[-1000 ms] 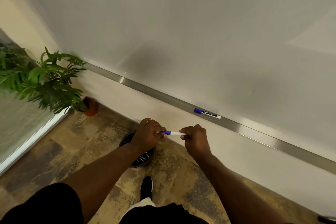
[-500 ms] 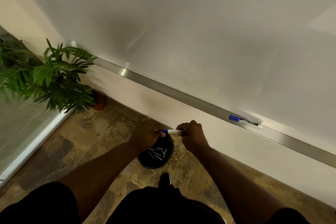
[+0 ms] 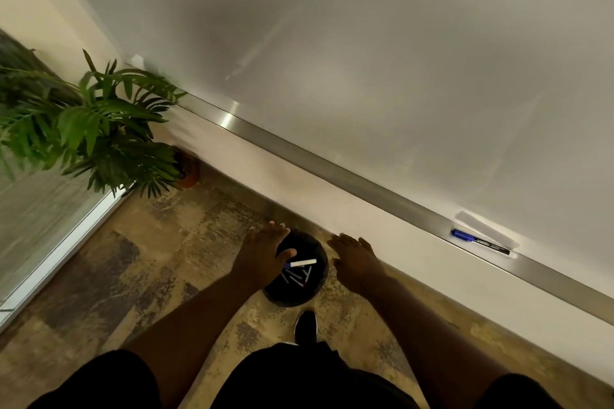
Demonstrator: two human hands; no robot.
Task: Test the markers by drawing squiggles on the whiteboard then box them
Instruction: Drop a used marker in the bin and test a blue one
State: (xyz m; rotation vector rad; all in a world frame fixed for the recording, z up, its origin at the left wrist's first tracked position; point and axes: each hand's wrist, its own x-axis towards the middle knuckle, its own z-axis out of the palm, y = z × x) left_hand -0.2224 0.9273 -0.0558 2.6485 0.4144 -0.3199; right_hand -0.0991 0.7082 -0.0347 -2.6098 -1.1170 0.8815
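Both hands spread open, empty: left hand (image 3: 262, 259) and right hand (image 3: 357, 262) flank the black bin (image 3: 292, 292), a blue-capped marker (image 3: 300, 264) above it. Next marker (image 3: 480, 242) lies lengthwise along the whiteboard ledge (image 3: 332, 169), off right, nearer my right hand.

bin (image 3: 292, 295) on floor (image 3: 149, 259) below whiteboard (image 3: 365, 76); markers (image 3: 295, 276) in bin; plant (image 3: 89, 129) left; 1 marker (image 3: 480, 242) on ledge (image 3: 332, 169) right.
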